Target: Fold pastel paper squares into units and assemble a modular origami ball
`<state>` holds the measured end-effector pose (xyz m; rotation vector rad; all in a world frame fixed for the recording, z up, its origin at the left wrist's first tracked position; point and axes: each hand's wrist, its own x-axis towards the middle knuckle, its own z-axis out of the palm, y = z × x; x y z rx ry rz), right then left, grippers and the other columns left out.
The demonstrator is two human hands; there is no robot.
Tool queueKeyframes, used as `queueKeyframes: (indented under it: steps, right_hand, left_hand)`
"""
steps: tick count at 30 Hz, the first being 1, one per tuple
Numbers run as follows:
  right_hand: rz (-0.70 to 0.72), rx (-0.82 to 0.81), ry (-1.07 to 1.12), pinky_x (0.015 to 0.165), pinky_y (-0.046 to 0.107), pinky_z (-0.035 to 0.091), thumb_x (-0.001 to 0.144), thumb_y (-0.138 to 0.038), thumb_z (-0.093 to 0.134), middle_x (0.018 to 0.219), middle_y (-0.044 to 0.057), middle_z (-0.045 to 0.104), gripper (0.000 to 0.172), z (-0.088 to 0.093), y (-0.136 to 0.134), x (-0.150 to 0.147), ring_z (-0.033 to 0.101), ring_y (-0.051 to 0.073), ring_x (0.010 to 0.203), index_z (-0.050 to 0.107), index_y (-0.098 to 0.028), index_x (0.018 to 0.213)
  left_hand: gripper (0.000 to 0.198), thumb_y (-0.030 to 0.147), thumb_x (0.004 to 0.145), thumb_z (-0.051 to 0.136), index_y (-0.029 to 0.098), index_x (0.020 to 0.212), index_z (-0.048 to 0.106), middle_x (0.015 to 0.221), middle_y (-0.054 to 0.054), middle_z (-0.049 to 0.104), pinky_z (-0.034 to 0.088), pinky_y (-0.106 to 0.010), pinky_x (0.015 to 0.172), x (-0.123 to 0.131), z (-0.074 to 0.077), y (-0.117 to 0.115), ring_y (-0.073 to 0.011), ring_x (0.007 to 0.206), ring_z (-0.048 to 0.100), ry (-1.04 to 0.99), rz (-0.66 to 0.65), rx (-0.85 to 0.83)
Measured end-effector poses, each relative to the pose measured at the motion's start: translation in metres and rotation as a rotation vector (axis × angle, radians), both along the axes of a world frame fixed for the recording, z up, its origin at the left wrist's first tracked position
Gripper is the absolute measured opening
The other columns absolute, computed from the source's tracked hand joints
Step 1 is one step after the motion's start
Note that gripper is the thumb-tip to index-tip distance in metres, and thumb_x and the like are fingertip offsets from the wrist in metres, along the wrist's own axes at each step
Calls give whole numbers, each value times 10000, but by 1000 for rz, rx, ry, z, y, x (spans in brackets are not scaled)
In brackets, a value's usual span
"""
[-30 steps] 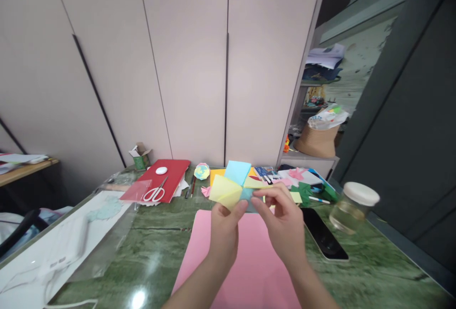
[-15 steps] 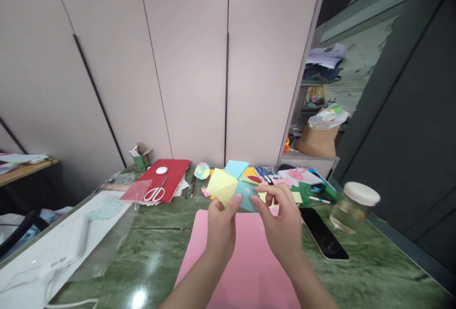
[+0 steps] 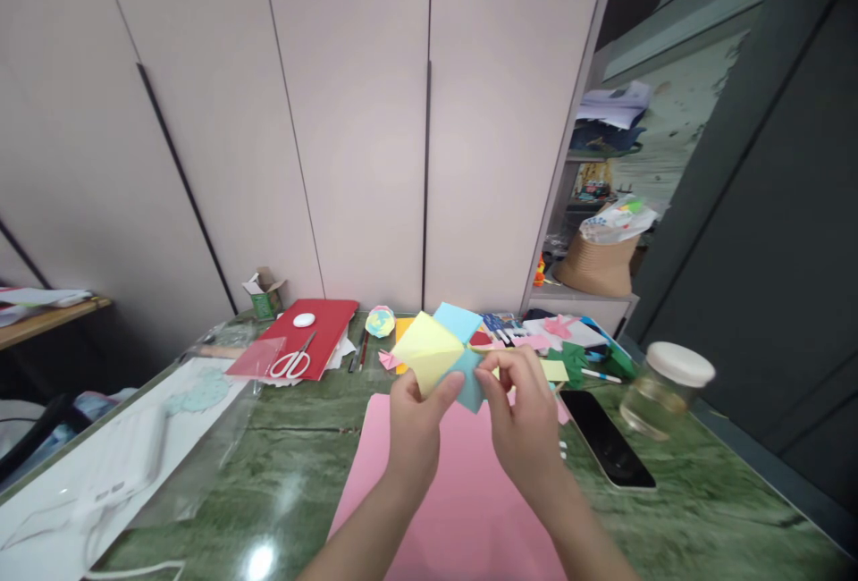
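A folded paper piece [image 3: 429,350] with yellow and light blue flaps is held up above the pink sheets [image 3: 469,492]. My left hand [image 3: 416,425] grips its lower left part, the thumb lying on a blue flap and the fingers behind the yellow one. On the right side, my right hand [image 3: 519,411] pinches the paper's edge near the blue and yellow flaps. Its fingertips are close to my left thumb. The paper's back is hidden.
Scissors [image 3: 290,365] lie on a red folder [image 3: 320,322] at the left. A phone [image 3: 607,438] and a lidded jar [image 3: 663,393] stand right of the pink sheets. Paper scraps and pens [image 3: 601,375] lie behind the hands; a white device [image 3: 130,456] is at far left.
The folded paper has turned and shifted slightly right, its light blue flaps showing at a new angle. My right fingers have closed in on its right edge.
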<state>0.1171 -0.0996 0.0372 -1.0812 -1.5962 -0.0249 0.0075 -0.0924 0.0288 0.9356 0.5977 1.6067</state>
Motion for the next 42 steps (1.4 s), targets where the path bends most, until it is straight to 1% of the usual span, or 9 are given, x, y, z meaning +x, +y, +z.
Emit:
queueKeyframes:
  steps: [5, 8, 15, 20, 25, 30, 34, 38, 42]
  right_hand:
    - [187, 4, -306, 610, 281, 377, 880, -176, 437, 724, 2, 515, 139, 5, -9, -3, 456, 150, 666, 477, -217, 754]
    - [268, -80, -334, 588, 260, 395, 880, -170, 415, 724, 5, 522, 159, 13, -12, 7, 485, 142, 661, 476, -217, 742]
    - [-143, -447, -345, 614, 277, 380, 871, -273, 413, 759, 36, 602, 125, -3, 49, 83, 550, 170, 674, 493, -198, 811]
    - [-232, -602, -370, 595, 266, 360, 772, -147, 490, 669, 63, 638, 94, -30, 79, 119, 590, 185, 653, 561, -169, 715]
    - [-280, -646, -337, 646, 269, 381, 738, -109, 527, 795, 112, 685, 209, -36, 77, 122, 627, 207, 749, 623, -149, 920]
    - [-253, -533, -270, 711, 302, 405, 817, -240, 500, 857, 108, 688, 182, -18, 69, 104, 623, 222, 796, 621, -163, 929]
    - [-160, -333, -163, 784, 294, 427, 880, -371, 430, 935, 50, 660, 224, 2, 39, 67, 598, 181, 862, 585, -210, 879]
    - [108, 28, 60, 776, 321, 449, 800, -310, 593, 915, 35, 633, 144, 13, 5, 28, 576, 191, 898, 577, -228, 917]
    - [44, 186, -1, 733, 332, 445, 751, -182, 653, 830, 19, 637, 166, 10, -4, 11, 572, 177, 808, 588, -223, 898]
  left_hand:
    - [176, 248, 713, 686, 158, 862, 661, 796, -18, 696, 463, -241, 660, -3, 4, 8, -133, 689, 626, -138, -5, -95]
    - [270, 266, 724, 674, 162, 972, 649, 914, -52, 706, 480, -269, 730, -7, 6, 14, -153, 758, 651, -182, -72, -118]
    - [384, 231, 713, 684, 168, 1085, 613, 1015, -75, 696, 508, -297, 772, -11, 12, 15, -187, 852, 659, -230, -105, -222]
    - [347, 214, 729, 663, 138, 1064, 619, 1011, -94, 695, 515, -279, 741, -12, 15, 11, -188, 846, 659, -213, -144, -223]
    - [293, 212, 734, 657, 130, 1013, 630, 992, -96, 698, 514, -267, 722, -12, 16, 11, -191, 853, 655, -203, -165, -212]
    - [276, 215, 738, 658, 130, 999, 629, 1000, -94, 695, 512, -262, 749, -11, 16, 9, -185, 859, 654, -202, -178, -224]
    - [270, 227, 743, 659, 136, 995, 629, 1029, -93, 683, 508, -279, 783, -10, 14, 6, -210, 926, 639, -170, -239, -202]
    - [312, 186, 747, 652, 148, 1054, 610, 1060, -94, 670, 492, -308, 823, -10, 11, 3, -224, 974, 620, -171, -282, -150]
    - [406, 159, 749, 644, 163, 1147, 569, 1086, -98, 657, 483, -314, 824, -9, 11, 2, -221, 981, 610, -176, -301, -128]
